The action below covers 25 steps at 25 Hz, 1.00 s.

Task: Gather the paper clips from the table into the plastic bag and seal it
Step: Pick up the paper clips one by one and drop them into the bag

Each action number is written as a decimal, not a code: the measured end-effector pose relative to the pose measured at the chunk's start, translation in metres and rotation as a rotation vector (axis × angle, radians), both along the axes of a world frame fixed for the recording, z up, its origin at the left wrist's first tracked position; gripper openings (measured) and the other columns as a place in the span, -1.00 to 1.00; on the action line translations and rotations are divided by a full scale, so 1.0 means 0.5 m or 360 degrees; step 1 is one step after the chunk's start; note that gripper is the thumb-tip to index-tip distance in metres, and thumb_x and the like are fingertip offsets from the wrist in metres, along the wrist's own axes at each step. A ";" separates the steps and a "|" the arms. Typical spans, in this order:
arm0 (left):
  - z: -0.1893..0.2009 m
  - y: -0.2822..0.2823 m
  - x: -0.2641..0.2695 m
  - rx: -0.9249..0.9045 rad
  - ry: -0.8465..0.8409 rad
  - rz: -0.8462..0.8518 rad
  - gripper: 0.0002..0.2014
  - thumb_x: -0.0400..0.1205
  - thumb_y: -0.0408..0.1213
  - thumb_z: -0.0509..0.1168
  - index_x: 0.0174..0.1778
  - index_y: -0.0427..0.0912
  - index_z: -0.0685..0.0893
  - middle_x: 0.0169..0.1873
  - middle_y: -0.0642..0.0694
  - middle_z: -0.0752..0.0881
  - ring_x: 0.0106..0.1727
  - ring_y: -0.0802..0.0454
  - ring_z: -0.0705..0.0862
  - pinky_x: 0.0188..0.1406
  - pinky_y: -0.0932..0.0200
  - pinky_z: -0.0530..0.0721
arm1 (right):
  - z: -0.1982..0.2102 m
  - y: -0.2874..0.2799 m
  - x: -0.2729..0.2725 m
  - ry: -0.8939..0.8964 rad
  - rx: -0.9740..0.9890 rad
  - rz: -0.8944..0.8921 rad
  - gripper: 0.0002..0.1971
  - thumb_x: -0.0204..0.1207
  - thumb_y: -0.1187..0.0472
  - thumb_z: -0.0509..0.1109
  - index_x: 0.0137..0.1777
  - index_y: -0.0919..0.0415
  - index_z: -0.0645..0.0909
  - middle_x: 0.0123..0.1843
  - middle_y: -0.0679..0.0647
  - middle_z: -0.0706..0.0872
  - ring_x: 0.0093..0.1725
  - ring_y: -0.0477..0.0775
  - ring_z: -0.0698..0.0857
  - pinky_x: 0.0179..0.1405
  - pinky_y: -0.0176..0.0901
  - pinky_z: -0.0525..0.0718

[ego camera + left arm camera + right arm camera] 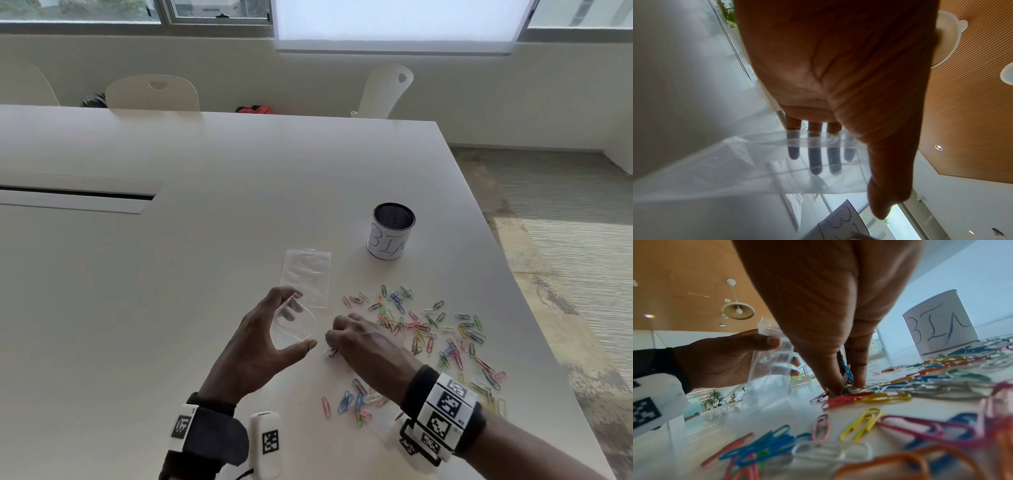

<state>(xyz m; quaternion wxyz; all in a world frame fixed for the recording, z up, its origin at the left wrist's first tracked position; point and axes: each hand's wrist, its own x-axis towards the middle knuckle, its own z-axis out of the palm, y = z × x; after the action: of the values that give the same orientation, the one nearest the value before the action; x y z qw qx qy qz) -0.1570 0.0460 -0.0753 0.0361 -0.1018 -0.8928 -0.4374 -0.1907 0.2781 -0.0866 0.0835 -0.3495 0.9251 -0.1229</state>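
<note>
Pinching a first few coloured wire paper clips (424, 329) in my right hand (359, 337), I hold the clear, still-empty plastic zip bag (294, 323) open in my left hand (263, 346), nearly everything remaining.

Both forearms are bare down to the wrists. The left wrist, at the lower left of the head view, wears a black fabric band (212, 435) carrying white blocks (265, 442) printed with black square-pattern markers. The right wrist, at the lower right, wears a black cuff (419, 385) ringed by white marker tiles (445, 409).
</note>
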 end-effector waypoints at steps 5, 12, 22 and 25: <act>-0.009 0.010 0.000 0.0008 0.0000 0.0014 -0.34 0.50 -0.05 0.70 0.41 0.29 0.49 0.15 0.33 0.70 0.26 0.17 0.73 0.24 0.43 0.57 | 0.014 0.002 -0.013 -0.0029 0.0001 -0.0028 -0.75 0.83 0.34 0.21 0.06 0.32 0.74 -0.03 0.13 0.70 -0.16 0.01 0.70 -0.20 -0.26 0.67; -0.016 0.019 0.000 0.0023 0.0004 0.0013 -0.36 0.52 -0.02 0.68 0.43 0.24 0.49 0.13 0.29 0.72 0.26 0.17 0.72 0.29 0.31 0.63 | 0.100 0.041 -0.056 -0.0487 -0.0819 -0.0491 -0.97 0.53 0.31 0.65 -0.08 0.19 0.88 -0.13 0.03 0.91 -0.17 -0.02 0.89 -0.05 -0.28 0.88; -0.004 0.024 -0.004 0.0047 -0.0008 0.0007 -0.42 0.55 -0.03 0.65 0.37 0.26 0.49 0.11 0.39 0.73 0.26 0.25 0.73 0.24 0.31 0.65 | 0.160 -0.053 -0.037 -0.0841 -0.1479 -0.0419 -0.93 0.51 0.40 0.65 -0.04 0.32 0.85 -0.18 0.11 0.92 -0.15 0.02 0.91 -0.04 -0.14 0.87; -0.006 0.021 -0.004 0.0042 -0.0039 0.0027 -0.44 0.55 -0.06 0.65 0.34 0.26 0.49 0.11 0.48 0.68 0.25 0.28 0.71 0.18 0.50 0.54 | 0.146 -0.060 -0.042 -0.0545 -0.1203 -0.0377 -0.93 0.52 0.36 0.66 -0.04 0.23 0.88 -0.14 0.04 0.93 -0.14 -0.03 0.91 -0.03 -0.08 0.92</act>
<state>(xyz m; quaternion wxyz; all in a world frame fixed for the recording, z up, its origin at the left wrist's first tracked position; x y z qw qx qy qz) -0.1590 0.0566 -0.0783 0.0301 -0.0884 -0.8881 -0.4501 -0.2117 0.2480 -0.0137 0.0874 -0.2215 0.8215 -0.5181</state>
